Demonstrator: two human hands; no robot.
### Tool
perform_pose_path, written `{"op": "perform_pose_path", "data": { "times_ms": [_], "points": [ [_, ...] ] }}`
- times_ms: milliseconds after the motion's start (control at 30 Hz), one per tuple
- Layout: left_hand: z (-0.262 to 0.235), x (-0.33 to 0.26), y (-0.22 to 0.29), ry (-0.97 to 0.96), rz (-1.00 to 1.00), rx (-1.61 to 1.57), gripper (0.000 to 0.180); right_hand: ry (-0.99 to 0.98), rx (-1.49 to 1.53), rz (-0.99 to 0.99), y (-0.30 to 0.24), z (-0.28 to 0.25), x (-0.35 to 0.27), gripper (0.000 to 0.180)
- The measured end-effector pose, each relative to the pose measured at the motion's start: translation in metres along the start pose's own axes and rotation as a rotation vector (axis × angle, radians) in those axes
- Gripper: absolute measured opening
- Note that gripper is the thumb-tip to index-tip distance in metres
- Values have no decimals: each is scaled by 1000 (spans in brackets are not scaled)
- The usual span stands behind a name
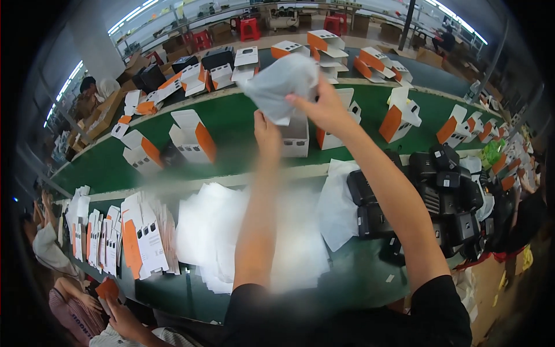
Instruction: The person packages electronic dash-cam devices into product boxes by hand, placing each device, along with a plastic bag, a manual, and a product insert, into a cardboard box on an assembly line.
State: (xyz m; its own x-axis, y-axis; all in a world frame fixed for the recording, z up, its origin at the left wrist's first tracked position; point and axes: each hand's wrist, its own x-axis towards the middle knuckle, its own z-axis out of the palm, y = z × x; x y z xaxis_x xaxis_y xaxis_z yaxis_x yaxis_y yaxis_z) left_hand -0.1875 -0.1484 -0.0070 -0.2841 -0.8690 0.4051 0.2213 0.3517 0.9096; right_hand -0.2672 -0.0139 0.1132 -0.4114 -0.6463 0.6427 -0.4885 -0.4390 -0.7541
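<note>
My right hand (328,110) grips a white plastic-bagged package (280,84), its thumb across the bag's near side. The package is tilted and slightly blurred, held over an open white carton (295,141) on the green bench. Below the bag's left part, my left hand (267,134) is closed against the carton's left side; the bag and carton hide what its fingers hold. Another open orange-and-white carton (329,139) stands just right of it. Nearer me lies a blurred pile of white bags (214,231), under my left forearm.
Flat folded cartons (147,237) stand stacked at left. Black cases (445,199) pile up at right, beside a loose white bag (338,202). Open cartons (193,139) line the green conveyor (237,136). Co-workers work close by at lower left and far right.
</note>
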Motion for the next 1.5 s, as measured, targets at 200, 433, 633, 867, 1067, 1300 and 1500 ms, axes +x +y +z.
{"op": "perform_pose_path", "data": {
  "times_ms": [200, 433, 633, 867, 1067, 1300, 1500],
  "points": [
    [-11, 2, -14, 77, -87, -236, 39, -523, -479, 37, 25, -21, -23, 48],
    [-49, -7, 33, 110, 188, 63, 33, -496, -1208, -458, 6, 3, -56, 25],
    [-217, 61, 34, 723, 44, 869, 67, -244, -660, -50, -81, -29, -101, 22],
    [-141, 19, 16, 142, 23, 954, 40, -216, -280, 134, -92, -46, -143, 21],
    [-115, -51, 60, 175, 208, 659, 43, -194, -354, 179, -107, -76, -161, 19],
    [-94, -235, 113, -395, 84, 1104, 29, -830, -949, 459, -108, -217, -177, 65],
    [-74, -245, 114, -373, 121, 1050, 24, -1067, -1053, 463, -91, -218, -202, 91]
  ]
}}
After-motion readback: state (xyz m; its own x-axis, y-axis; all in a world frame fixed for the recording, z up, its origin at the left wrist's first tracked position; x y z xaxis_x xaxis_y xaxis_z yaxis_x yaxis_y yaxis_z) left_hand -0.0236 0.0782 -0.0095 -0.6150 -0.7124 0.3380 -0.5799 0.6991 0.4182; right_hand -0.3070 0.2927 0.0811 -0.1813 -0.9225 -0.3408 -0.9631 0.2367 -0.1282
